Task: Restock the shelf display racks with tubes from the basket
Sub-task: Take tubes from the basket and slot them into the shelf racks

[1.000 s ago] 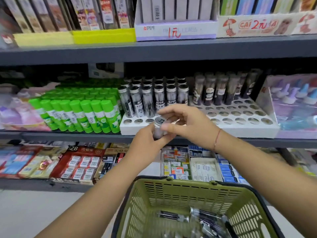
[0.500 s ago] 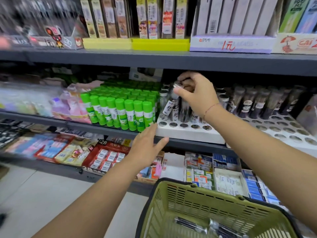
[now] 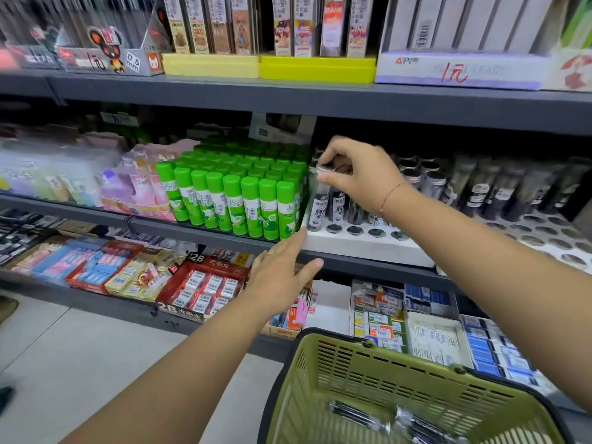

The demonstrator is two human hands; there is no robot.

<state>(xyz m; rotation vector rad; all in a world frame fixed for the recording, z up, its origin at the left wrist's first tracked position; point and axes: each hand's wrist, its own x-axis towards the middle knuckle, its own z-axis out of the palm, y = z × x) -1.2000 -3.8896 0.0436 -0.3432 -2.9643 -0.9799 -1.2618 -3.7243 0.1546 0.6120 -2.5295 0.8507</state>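
Clear plastic, silvery cap: the tube (image 3: 319,205) is seeming light, stiff and slippery. The right hand (image 3: 355,174) is pinching it by the cap, a good hold, at the front-left hole of the rack (image 3: 362,249); the left hand (image 3: 282,277) is holding nothing, fingers straight.
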